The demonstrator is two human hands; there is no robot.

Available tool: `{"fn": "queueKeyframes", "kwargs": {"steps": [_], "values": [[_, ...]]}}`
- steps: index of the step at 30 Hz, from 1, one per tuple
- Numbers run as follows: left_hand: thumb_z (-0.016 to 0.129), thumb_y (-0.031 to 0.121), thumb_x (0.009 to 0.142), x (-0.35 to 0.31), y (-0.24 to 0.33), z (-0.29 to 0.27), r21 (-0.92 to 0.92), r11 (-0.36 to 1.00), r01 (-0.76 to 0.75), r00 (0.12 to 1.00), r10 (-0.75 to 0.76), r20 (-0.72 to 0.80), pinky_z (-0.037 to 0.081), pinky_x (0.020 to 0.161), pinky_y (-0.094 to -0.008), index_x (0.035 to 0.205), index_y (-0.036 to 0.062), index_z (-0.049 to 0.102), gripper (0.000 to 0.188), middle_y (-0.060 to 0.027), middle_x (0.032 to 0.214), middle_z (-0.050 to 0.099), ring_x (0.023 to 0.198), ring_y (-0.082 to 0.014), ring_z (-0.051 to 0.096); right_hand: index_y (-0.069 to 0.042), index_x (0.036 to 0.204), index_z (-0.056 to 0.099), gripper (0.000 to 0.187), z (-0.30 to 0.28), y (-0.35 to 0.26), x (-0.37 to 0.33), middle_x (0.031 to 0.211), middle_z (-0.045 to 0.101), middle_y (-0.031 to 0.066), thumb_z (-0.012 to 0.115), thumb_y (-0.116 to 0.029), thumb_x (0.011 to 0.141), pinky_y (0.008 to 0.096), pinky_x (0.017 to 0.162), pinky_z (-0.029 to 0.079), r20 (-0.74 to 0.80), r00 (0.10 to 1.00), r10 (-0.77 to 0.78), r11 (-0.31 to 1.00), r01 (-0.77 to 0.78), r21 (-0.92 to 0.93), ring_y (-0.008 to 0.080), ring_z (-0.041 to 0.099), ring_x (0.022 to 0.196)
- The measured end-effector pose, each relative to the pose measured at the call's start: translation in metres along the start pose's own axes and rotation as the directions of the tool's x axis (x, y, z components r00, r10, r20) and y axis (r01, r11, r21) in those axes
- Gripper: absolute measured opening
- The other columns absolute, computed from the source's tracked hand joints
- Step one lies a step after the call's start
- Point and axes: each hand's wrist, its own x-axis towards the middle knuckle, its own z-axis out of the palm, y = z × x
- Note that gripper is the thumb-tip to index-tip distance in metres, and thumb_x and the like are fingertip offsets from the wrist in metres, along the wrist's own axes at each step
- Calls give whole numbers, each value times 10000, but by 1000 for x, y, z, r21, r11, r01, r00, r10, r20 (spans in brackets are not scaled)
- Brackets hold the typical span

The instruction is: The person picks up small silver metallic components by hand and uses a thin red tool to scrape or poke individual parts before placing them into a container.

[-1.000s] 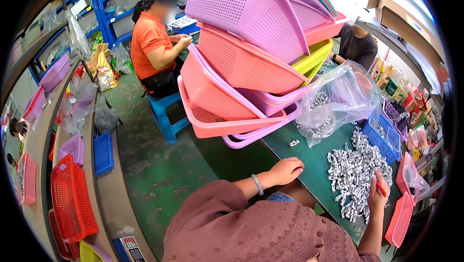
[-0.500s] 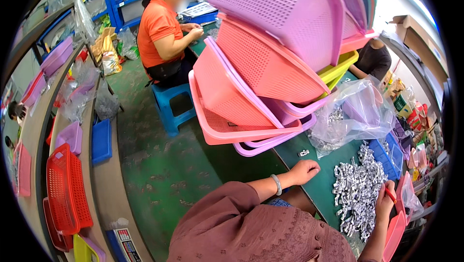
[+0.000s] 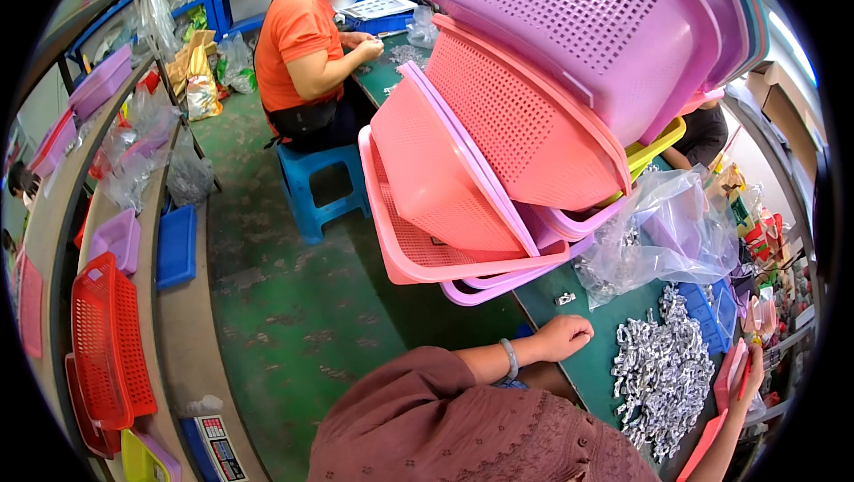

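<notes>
My left hand [image 3: 567, 337] rests at the near edge of the green tabletop [image 3: 583, 366], fingers curled in; whatever may be inside them is hidden. A small silvery metal piece [image 3: 565, 299] lies just beyond it. To its right spreads a large heap of small shiny metal parts [image 3: 663, 375]. My right hand [image 3: 754, 375] is past the heap's right side, above a pink basket [image 3: 725, 380], with its fingers closed on a slim red pen-like tool [image 3: 744, 377].
Stacked pink and purple baskets [image 3: 525, 100] tower over the table's far left part. A clear plastic bag [image 3: 667, 228] and a blue tray [image 3: 709, 313] sit beyond the heap. A co-worker in orange [image 3: 307, 46] sits on a blue stool [image 3: 320, 188]. Shelves [image 3: 182, 331] line the left.
My right hand has moved right, away from the heap's edge to over the pink basket, still with the red tool. My left hand stays at the table edge. The view has shifted slightly.
</notes>
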Motion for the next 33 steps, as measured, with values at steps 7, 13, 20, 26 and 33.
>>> {"fn": "queueKeyframes", "kwargs": {"steps": [7,13,20,26,33], "values": [[516,107,796,1,0,-3,11,1000,-13,1000,13,24,444,638,-343,805,1,547,111,-123,768,572,713,-261,558,70,1095,508,294,2,21,12,1000,593,205,466,-151,905,327,803,431,-15,995,-101,982,97,-163,279,583,924],[525,109,793,1,-4,-1,-1,1000,-20,999,20,30,441,624,-329,826,-1,551,118,-114,773,571,698,-241,554,54,1087,501,259,11,46,13,957,589,193,441,-132,917,318,766,430,15,994,-107,994,106,10,265,580,846],[533,110,786,0,-7,0,21,999,-30,999,29,34,444,625,-327,833,-1,557,124,-114,779,573,698,-239,556,4,1028,454,153,10,27,4,824,543,191,413,-88,913,314,673,426,-54,989,-140,990,141,13,303,552,720],[535,113,784,1,0,-2,36,999,-2,998,-1,61,444,618,-325,836,1,561,127,-110,780,570,684,-234,553,3,1077,470,202,6,54,-4,911,568,221,416,-93,908,334,712,438,1,997,-83,996,83,-43,361,580,828],[532,117,785,0,0,-3,25,1000,2,998,-4,60,445,617,-324,844,2,563,133,-109,786,568,681,-234,552,16,1084,475,223,11,34,1,929,570,236,429,-106,903,346,711,440,34,998,-61,998,61,-20,387,571,854]]}}
